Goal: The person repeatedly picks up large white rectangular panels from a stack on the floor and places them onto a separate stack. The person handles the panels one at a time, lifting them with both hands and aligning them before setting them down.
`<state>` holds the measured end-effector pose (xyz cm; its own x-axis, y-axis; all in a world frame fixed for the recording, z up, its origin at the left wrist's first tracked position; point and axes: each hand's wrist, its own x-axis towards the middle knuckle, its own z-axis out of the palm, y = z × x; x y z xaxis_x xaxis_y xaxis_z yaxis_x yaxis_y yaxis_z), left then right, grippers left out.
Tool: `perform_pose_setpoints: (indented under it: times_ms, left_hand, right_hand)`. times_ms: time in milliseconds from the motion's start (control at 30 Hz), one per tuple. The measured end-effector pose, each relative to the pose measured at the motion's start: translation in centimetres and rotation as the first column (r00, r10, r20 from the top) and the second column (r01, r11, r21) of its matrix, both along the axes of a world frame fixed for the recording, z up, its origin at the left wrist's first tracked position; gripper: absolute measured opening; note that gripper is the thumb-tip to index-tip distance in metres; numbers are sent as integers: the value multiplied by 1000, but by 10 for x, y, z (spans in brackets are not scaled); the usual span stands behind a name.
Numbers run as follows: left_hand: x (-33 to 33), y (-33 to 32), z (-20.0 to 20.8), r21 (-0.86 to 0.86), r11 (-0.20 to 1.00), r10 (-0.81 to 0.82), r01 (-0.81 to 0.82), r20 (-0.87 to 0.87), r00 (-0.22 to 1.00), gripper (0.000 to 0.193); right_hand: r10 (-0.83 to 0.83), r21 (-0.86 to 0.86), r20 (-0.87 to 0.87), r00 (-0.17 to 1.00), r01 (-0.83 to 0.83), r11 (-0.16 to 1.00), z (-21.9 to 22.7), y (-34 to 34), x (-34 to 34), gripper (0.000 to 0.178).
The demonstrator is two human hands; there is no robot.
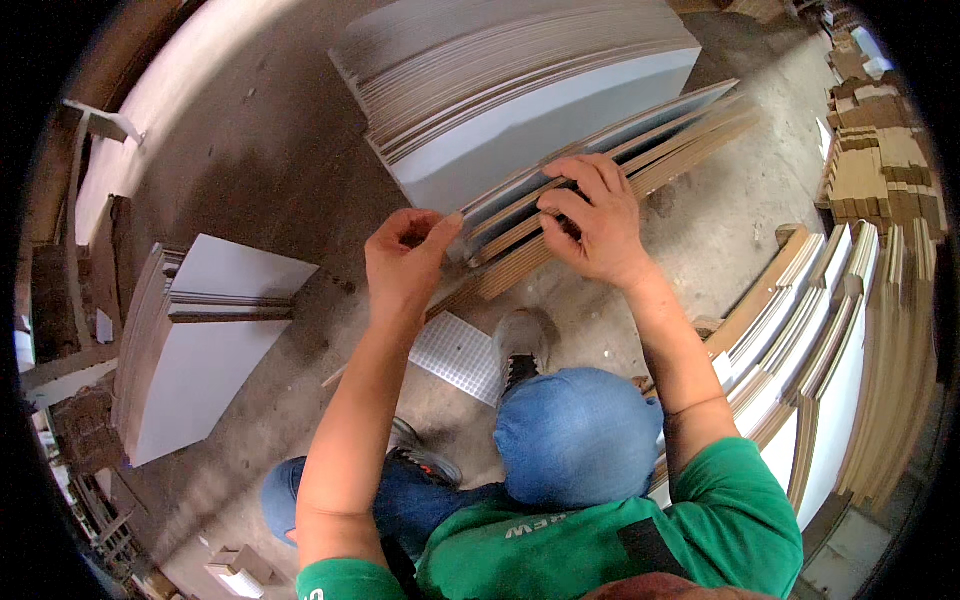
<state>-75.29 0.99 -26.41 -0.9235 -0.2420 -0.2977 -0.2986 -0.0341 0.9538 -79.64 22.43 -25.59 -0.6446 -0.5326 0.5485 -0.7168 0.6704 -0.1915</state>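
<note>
Before me leans a row of thin brown-edged boards (515, 268), standing on edge with gaps between several of them. My left hand (400, 262) is closed at the near left end of the row, thumb and fingertips at a board's corner; the exact contact is partly hidden. Bent over the top edges further along is my right hand (605, 225), its fingers hooked on a board and its thumb lower on the near side. Behind this row rests a larger stack of white-faced panels (540, 115).
White panels (210, 370) lean in a stack at the left. More stacked boards (850, 370) stand close on my right, with brown cardboard pieces (870, 170) beyond. A white gridded sheet (458, 355) lies on the concrete floor (320, 310) by my shoe (522, 340).
</note>
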Motion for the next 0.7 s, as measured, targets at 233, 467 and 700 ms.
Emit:
perform_pose_setpoints:
  times_ms: [233, 467, 700]
  left_hand:
    - [3, -2, -1, -17, 999, -47, 48, 48, 998, 15]
    - [2, -14, -4, -26, 991, -127, 129, 61, 990, 17]
    - [-40, -36, 2, 29, 970, 238, -242, 99, 966, 27]
  right_hand:
    - [-25, -23, -6, 1000, 25, 999, 5, 0, 2, 15]
    - [-43, -64, 79, 996, 48, 997, 3, -5, -4, 19]
    - [-46, 1, 4, 999, 46, 999, -3, -12, -6, 14]
